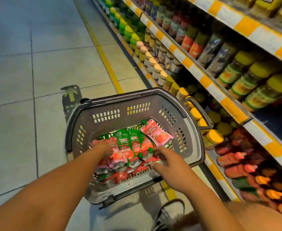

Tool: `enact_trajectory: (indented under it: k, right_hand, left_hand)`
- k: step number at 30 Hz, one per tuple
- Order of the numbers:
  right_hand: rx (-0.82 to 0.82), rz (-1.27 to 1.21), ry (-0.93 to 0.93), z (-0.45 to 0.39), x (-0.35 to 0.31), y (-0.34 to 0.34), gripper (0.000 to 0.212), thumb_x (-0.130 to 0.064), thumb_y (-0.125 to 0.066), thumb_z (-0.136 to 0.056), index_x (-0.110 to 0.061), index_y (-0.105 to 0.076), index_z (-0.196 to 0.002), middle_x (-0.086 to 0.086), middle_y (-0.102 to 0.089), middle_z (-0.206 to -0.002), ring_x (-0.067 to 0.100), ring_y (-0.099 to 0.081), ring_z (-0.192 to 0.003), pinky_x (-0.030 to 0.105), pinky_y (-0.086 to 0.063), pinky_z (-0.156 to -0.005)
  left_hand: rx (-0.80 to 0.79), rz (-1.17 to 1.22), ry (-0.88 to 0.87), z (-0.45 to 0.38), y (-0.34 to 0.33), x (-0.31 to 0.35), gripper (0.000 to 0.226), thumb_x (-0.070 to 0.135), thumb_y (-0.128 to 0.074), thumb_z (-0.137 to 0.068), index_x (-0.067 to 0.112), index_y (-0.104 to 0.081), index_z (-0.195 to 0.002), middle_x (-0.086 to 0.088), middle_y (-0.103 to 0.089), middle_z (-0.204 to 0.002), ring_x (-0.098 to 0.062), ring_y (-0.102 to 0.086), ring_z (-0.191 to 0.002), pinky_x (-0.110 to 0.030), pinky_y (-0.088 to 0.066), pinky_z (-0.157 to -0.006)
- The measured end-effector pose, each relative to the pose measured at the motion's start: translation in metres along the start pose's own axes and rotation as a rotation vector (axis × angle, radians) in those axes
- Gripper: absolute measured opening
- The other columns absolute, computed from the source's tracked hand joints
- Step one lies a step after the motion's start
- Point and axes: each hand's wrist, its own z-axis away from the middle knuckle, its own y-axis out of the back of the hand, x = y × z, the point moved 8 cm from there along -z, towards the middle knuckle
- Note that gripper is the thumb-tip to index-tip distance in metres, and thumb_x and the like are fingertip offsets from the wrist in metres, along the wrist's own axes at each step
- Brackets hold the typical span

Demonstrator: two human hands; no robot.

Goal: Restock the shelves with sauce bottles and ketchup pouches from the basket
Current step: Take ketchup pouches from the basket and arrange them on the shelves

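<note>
A grey plastic basket (153, 104) stands on the floor in front of me, filled with several red and pink ketchup pouches (135, 147) with green caps. Both my arms reach down into it. My left hand (105, 148) lies on the pouches at the left of the pile, its fingers hidden among them. My right hand (166, 160) has its fingers curled round the lower ends of the pouches at the right. One pink pouch (155, 132) lies apart at the far right of the pile.
Shelves (195, 70) with yellow-and-white edge strips run along the right, packed with jars and bottles. The bottom shelf next to the basket holds red pouches and bottles (237, 164). Tiled floor with a yellow line (103, 55) lies to the left. My shoe (168, 214) shows below.
</note>
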Motion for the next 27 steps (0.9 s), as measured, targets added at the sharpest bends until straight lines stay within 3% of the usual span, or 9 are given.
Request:
enact_trajectory:
  k: [2, 3, 4, 7, 11, 15, 17, 23, 27]
  right_hand:
    - [0.056, -0.067, -0.021, -0.003, 0.009, 0.01, 0.039, -0.031, -0.069, -0.097, -0.033, -0.058, -0.134, -0.011, -0.064, -0.126, 0.006, -0.059, -0.119, 0.034, -0.049, -0.104]
    - [0.066, -0.084, -0.041, -0.005, 0.014, 0.013, 0.037, -0.031, -0.069, -0.097, -0.034, -0.058, -0.132, -0.011, -0.064, -0.123, 0.007, -0.06, -0.116, 0.034, -0.05, -0.102]
    - [0.061, -0.097, -0.062, -0.006, 0.019, 0.013, 0.037, -0.031, -0.069, -0.097, -0.035, -0.058, -0.132, -0.01, -0.064, -0.121, 0.008, -0.061, -0.115, 0.035, -0.05, -0.1]
    - [0.046, -0.095, -0.076, -0.01, 0.028, 0.009, 0.037, -0.03, -0.069, -0.097, -0.034, -0.058, -0.133, -0.009, -0.064, -0.124, 0.009, -0.06, -0.117, 0.03, -0.049, -0.098]
    - [0.02, -0.083, -0.081, -0.02, 0.032, 0.004, 0.043, -0.029, -0.068, -0.096, -0.032, -0.056, -0.137, -0.007, -0.062, -0.13, 0.011, -0.059, -0.121, 0.035, -0.049, -0.102]
    - [0.026, -0.083, -0.084, -0.025, 0.033, 0.004, 0.043, -0.032, -0.069, -0.095, -0.032, -0.057, -0.136, -0.007, -0.062, -0.127, 0.013, -0.06, -0.117, 0.04, -0.051, -0.102]
    - [0.027, -0.084, -0.08, -0.026, 0.034, 0.004, 0.043, -0.032, -0.069, -0.095, -0.031, -0.057, -0.137, -0.007, -0.062, -0.128, 0.012, -0.06, -0.116, 0.039, -0.052, -0.102]
    - [0.038, -0.096, -0.073, -0.023, 0.041, 0.007, 0.04, -0.032, -0.069, -0.095, -0.033, -0.058, -0.133, -0.009, -0.062, -0.124, 0.008, -0.06, -0.112, 0.038, -0.052, -0.1]
    - [0.047, -0.106, -0.056, -0.022, 0.043, 0.008, 0.041, -0.03, -0.069, -0.095, -0.031, -0.059, -0.135, -0.009, -0.062, -0.124, 0.008, -0.059, -0.114, 0.036, -0.051, -0.1]
  left_hand:
    - [-0.017, 0.116, 0.137, -0.005, -0.021, -0.013, 0.081, 0.023, -0.089, -0.049, 0.008, -0.067, -0.125, -0.011, -0.072, -0.115, -0.03, -0.072, -0.103, -0.04, -0.062, -0.087]
    - [0.003, 0.161, 0.184, -0.007, -0.028, -0.019, 0.103, 0.02, -0.089, -0.031, 0.005, -0.061, -0.129, -0.014, -0.069, -0.119, -0.033, -0.071, -0.105, -0.044, -0.063, -0.086]
    - [0.052, 0.161, 0.198, -0.009, -0.031, -0.02, 0.113, 0.02, -0.09, -0.026, 0.007, -0.054, -0.133, -0.016, -0.06, -0.129, -0.036, -0.065, -0.114, -0.047, -0.061, -0.09]
    - [0.197, 0.178, 0.207, -0.005, -0.025, -0.013, 0.096, 0.023, -0.086, -0.058, 0.012, -0.045, -0.145, -0.017, -0.039, -0.149, -0.038, -0.051, -0.131, -0.048, -0.053, -0.104]
    - [0.183, 0.236, 0.261, 0.005, -0.024, 0.009, 0.057, 0.025, -0.078, -0.083, 0.007, -0.059, -0.134, -0.019, -0.054, -0.144, -0.036, -0.052, -0.134, -0.045, -0.051, -0.107]
    - [0.135, 0.2, 0.309, 0.004, -0.032, 0.022, 0.108, 0.04, -0.099, -0.058, 0.011, -0.043, -0.147, -0.024, -0.042, -0.153, -0.044, -0.038, -0.143, -0.057, -0.04, -0.111]
    - [0.142, 0.169, 0.294, 0.004, -0.032, 0.026, 0.12, 0.044, -0.1, -0.055, 0.014, -0.036, -0.151, -0.024, -0.04, -0.154, -0.044, -0.036, -0.143, -0.058, -0.04, -0.111]
    - [0.205, 0.238, 0.284, 0.006, -0.029, 0.023, 0.125, 0.038, -0.101, -0.055, 0.026, -0.025, -0.153, -0.025, -0.038, -0.154, -0.044, -0.035, -0.143, -0.059, -0.038, -0.112]
    - [0.319, 0.453, 0.331, 0.006, -0.032, 0.013, 0.091, 0.022, -0.089, -0.07, 0.025, -0.037, -0.144, -0.024, -0.036, -0.149, -0.044, -0.037, -0.138, -0.056, -0.04, -0.108]
